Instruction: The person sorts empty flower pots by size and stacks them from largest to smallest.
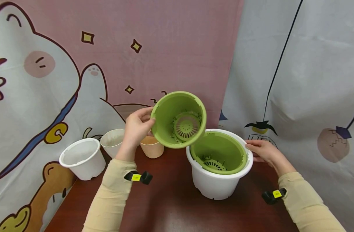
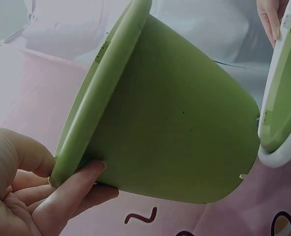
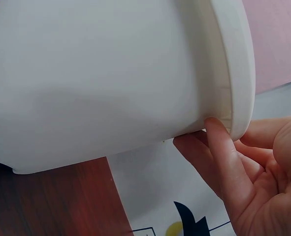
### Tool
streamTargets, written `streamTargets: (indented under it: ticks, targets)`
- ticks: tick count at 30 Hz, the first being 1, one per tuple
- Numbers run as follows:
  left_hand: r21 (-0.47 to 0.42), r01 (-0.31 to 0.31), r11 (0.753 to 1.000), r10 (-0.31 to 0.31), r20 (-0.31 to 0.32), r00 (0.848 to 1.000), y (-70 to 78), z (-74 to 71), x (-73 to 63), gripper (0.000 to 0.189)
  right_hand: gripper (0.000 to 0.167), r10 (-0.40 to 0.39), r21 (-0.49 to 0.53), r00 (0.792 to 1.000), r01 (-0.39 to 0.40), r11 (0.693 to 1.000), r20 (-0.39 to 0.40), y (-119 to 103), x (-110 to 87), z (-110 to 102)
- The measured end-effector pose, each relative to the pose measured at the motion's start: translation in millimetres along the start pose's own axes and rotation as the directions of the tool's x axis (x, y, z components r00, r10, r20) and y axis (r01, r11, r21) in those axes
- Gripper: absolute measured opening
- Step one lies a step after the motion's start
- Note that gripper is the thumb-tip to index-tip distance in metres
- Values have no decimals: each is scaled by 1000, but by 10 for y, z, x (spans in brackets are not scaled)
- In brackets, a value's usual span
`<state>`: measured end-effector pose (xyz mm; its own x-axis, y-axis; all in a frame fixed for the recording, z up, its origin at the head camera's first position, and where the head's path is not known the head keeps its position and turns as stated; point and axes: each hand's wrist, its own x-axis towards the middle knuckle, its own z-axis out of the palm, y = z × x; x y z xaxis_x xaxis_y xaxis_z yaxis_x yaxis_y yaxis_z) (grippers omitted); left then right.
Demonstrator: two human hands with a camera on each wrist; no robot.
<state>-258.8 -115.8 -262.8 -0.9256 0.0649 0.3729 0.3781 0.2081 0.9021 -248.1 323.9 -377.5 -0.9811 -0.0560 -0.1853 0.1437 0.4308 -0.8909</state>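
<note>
My left hand (image 1: 138, 126) pinches the rim of a green flowerpot (image 1: 162, 124), held up in the air and tilted so its slotted bottom shows. In the left wrist view the thumb lies over that rim and the fingers (image 2: 69, 194) lie under it. At the right, my right hand (image 1: 265, 151) grips the rim of a large white flowerpot (image 1: 214, 185). A second green flowerpot (image 1: 223, 145) sits nested inside the white one. The raised pot overlaps the left edge of this nested pair in the head view. In the right wrist view the fingers (image 3: 224, 162) curl under the white rim.
To the left stand a white pot (image 1: 88, 164), a cream pot (image 1: 111, 149) and a smaller peach-coloured pot (image 1: 152, 150), the last two partly behind my left arm. All rest on a dark red-brown table (image 1: 165, 199). A printed cloth (image 1: 177, 42) hangs close behind.
</note>
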Motion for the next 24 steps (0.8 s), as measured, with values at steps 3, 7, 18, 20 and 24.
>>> streamTargets:
  ticks: [3,7,18,20,24]
  targets:
    - [-2,3,1000,-3,17,1000,23,56,3,37,58,3,3,1000,-3,1000,-3,1,6,2]
    - [-4,4,1000,-4,40,999,42,129,7,38,58,-1,4,1000,1,1000,-2,4,15,7]
    - [32,-21,999,19,69,997,82,356,25,36,58,-5,-4,1000,5,1000,-4,-9,-4,-1]
    - [36,-27,999,24,79,997,89,403,29,36,58,-1,-2,1000,1,1000,-4,-11,-6,-2]
    - [55,-29,998,24,96,995,100,498,36,35,58,2,7,1000,-2,1000,2,-6,2,-3]
